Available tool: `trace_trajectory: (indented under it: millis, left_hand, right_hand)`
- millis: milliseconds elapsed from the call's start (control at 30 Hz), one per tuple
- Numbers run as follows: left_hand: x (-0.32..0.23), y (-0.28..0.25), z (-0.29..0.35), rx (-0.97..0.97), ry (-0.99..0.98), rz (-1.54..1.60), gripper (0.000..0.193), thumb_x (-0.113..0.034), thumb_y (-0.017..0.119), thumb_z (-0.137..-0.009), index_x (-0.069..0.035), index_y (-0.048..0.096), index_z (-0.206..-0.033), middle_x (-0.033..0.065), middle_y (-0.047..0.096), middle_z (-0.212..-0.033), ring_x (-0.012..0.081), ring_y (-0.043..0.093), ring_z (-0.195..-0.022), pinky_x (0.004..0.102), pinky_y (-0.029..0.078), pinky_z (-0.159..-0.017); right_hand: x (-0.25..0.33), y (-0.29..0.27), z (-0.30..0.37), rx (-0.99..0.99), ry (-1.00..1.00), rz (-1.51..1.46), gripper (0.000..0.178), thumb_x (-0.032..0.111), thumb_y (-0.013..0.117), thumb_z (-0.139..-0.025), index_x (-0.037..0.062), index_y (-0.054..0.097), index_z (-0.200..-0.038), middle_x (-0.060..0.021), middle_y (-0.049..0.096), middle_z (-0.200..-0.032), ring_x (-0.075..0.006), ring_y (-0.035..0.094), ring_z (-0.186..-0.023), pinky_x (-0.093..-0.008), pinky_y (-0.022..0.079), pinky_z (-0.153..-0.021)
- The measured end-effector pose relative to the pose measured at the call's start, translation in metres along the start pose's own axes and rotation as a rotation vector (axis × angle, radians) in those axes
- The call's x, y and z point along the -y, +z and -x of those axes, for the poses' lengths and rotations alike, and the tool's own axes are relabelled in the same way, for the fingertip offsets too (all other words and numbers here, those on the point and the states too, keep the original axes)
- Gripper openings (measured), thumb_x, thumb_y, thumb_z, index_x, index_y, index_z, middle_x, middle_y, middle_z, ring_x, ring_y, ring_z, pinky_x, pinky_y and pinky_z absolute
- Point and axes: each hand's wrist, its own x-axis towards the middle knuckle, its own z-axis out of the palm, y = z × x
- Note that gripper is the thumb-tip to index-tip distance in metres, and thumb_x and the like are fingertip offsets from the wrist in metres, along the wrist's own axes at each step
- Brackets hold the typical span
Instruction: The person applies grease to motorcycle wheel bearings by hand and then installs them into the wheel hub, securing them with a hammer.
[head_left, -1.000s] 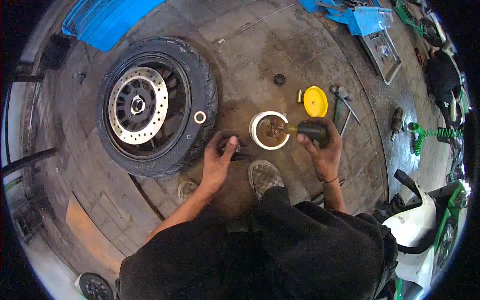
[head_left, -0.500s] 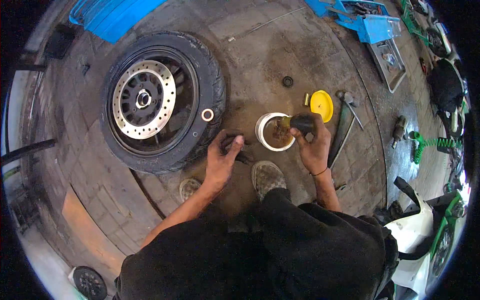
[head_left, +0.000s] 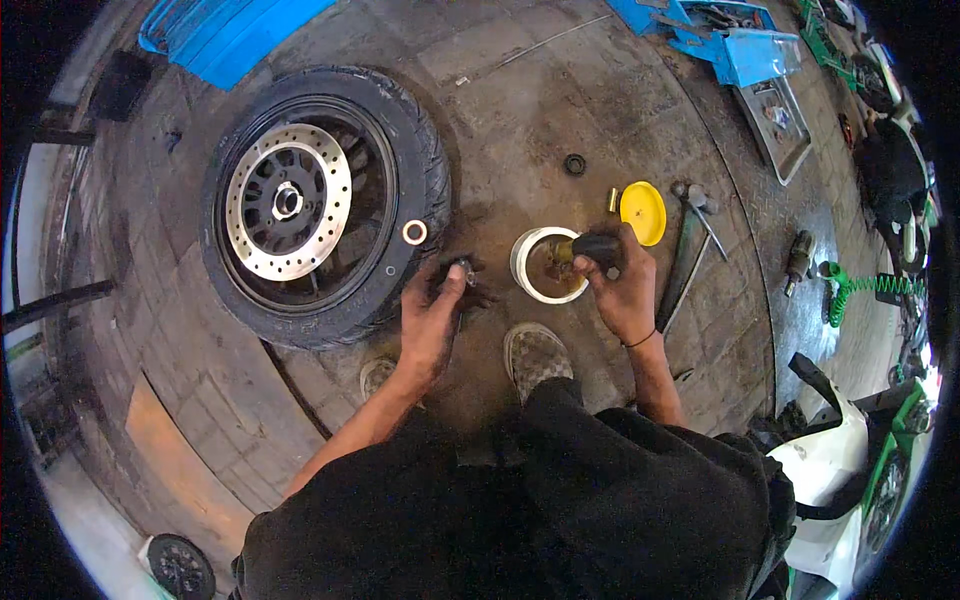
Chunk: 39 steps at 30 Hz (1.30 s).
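My right hand (head_left: pixel 630 292) is closed round the dark handle of a brush (head_left: pixel 597 246). The brush's yellowish end dips into a white round tub (head_left: pixel 519 268) of brown grease or liquid. To the left of the tub, my left hand (head_left: pixel 430 312) pinches a small, dark, partly shiny piece (head_left: pixel 467 271) between thumb and fingers; its kind I cannot make out. Just beyond that hand lies a motorcycle wheel (head_left: pixel 428 170) with its brake disc (head_left: pixel 248 190) facing up. A pale ring (head_left: pixel 414 232) rests on the tyre's edge.
Beside the tub lie a yellow lid (head_left: pixel 643 213), a small brass-coloured sleeve (head_left: pixel 613 199) and a black ring (head_left: pixel 574 164). A hammer (head_left: pixel 697 199) lies at their right. Farther right are an air tool (head_left: pixel 799 256), a green coiled hose (head_left: pixel 852 287) and a metal tray (head_left: pixel 783 135).
My left hand has shifted slightly left and turned, bringing a shiny bit of the small piece into view. The brush has tilted a little within the tub.
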Motion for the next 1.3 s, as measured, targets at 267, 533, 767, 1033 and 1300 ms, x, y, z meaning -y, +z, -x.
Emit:
trace_trajectory:
  millis: [267,533,767,1033,1300]
  left_hand:
    - [0.002,-0.005,-0.003,-0.038,0.116,-0.15,0.039,-0.027,0.066,-0.096,0.003,0.062,-0.121,0.0065,0.065,-0.11,0.015,0.058,-0.101,0.03,0.046,-0.092]
    - [-0.028,0.006,0.003,0.117,-0.008,0.076,0.039,-0.026,0.067,-0.095,0.002,0.061,-0.122,0.0089,0.065,-0.112,0.017,0.061,-0.101,0.0346,0.048,-0.093]
    - [-0.058,0.021,0.008,0.32,0.0,0.302,0.049,-0.028,0.069,-0.093,0.003,0.053,-0.128,0.0118,0.063,-0.116,0.0213,0.06,-0.109,0.0379,0.049,-0.096]
    - [-0.062,0.018,0.009,0.374,0.123,0.12,0.056,-0.035,0.069,-0.092,0.001,0.052,-0.131,0.0114,0.066,-0.114,0.0194,0.065,-0.094,0.0298,0.051,-0.073]
    - [-0.07,0.022,0.014,0.427,0.015,0.256,0.052,-0.035,0.066,-0.095,0.005,0.054,-0.127,0.0121,0.066,-0.11,0.022,0.065,-0.096,0.0317,0.049,-0.074]
  right_hand:
    - [-0.005,-0.002,0.003,-0.061,0.204,-0.316,0.035,0.017,0.078,-0.084,-0.0012,0.061,-0.109,-0.0096,0.071,-0.098,-0.0181,0.068,-0.087,-0.0312,0.053,-0.082]
    - [0.047,-0.029,0.008,-0.038,0.332,-0.618,0.039,0.02,0.075,-0.088,-0.0002,0.058,-0.116,-0.0071,0.069,-0.101,-0.0153,0.065,-0.09,-0.0297,0.052,-0.081]
    - [0.089,-0.023,0.014,0.019,0.279,-0.974,0.045,0.024,0.072,-0.09,0.0007,0.052,-0.122,-0.012,0.064,-0.112,-0.0164,0.062,-0.087,-0.0299,0.052,-0.07]
    - [0.098,-0.024,0.01,0.051,0.275,-0.837,0.048,0.026,0.077,-0.085,-0.0003,0.055,-0.119,-0.0113,0.067,-0.104,-0.0176,0.065,-0.086,-0.0306,0.055,-0.071]
    - [0.098,-0.033,0.007,0.087,0.057,-0.653,0.051,0.021,0.082,-0.081,0.0006,0.053,-0.118,-0.014,0.068,-0.11,-0.023,0.065,-0.106,-0.0348,0.054,-0.089]
